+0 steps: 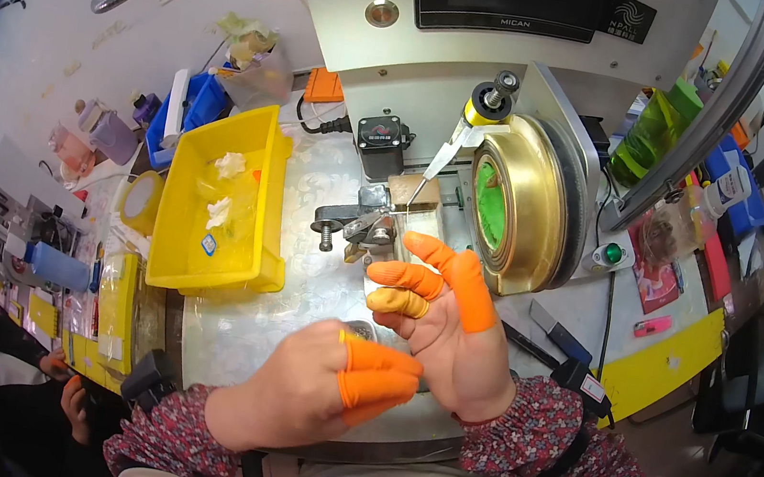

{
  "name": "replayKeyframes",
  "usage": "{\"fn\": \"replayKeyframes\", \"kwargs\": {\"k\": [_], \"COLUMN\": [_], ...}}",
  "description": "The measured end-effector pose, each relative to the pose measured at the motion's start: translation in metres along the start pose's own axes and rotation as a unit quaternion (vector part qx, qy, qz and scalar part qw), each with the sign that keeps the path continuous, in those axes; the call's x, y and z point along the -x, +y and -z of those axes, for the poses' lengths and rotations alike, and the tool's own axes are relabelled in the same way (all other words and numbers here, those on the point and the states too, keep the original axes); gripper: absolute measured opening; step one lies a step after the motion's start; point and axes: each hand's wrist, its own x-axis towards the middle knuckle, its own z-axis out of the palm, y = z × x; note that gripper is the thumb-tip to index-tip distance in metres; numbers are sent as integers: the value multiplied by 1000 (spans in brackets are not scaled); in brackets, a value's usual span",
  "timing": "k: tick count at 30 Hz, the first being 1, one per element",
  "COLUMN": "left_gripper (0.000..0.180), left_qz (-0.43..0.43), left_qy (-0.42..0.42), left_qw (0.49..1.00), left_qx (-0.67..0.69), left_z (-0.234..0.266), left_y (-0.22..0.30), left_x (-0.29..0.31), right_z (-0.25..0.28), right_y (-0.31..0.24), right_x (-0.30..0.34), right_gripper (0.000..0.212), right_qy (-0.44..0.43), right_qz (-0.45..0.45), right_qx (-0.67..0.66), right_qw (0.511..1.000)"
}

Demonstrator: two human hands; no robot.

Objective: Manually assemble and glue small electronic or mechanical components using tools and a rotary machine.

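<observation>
My left hand (293,389) is closed low in the middle, its back toward me. Orange finger covers are on its fingers, which press together; what they hold, if anything, is hidden. Beside it, my right hand (455,345) has its palm turned left, fingers loosely bent and apart, with nothing visible in them. Its covers are orange, one of them paler. The uppermost fingertip is just below a small metal clamp fixture (374,226) on the bench machine (511,63). A slim white-and-yellow dispenser-like part (458,138) points down at that fixture. A small round dish (360,329) is partly hidden behind my left hand.
A yellow bin (267,252) with white crumpled scraps stands left. A gold tape-like roll (535,210) is mounted on the machine's right. Dark flat tools (560,334) lie right of my hand. A green bottle (651,139) stands behind. Another person's hand (75,406) shows far left.
</observation>
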Motion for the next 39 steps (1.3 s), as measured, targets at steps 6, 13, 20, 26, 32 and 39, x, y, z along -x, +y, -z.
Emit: {"fn": "replayKeyframes", "kwargs": {"k": [6, 13, 20, 26, 32, 39], "left_gripper": [23, 34, 33, 18, 11, 18], "left_qz": [30, 5, 25, 52, 6, 29], "left_qy": [0, 227, -39, -210, 158, -9], "left_qw": [998, 974, 999, 968, 980, 998], "left_qx": [-48, 15, -5, 128, -116, -57], "left_z": [7, 48, 66, 54, 46, 16], "left_y": [-1, -42, -95, -97, -62, 3], "left_x": [1, -49, -95, -109, -79, -19], "right_z": [-3, 4, 6, 12, 13, 32], "right_y": [2, 5, 7, 15, 20, -17], "right_x": [-20, -41, -70, -89, -39, 17], "right_gripper": [17, 16, 16, 20, 27, 43], "right_qy": [44, 91, 98, 67, 101, -93], "right_qz": [7, 40, 67, 135, 161, 168], "right_qx": [88, 123, 120, 103, 305, 658], "right_qw": [995, 987, 986, 983, 933, 728]}}
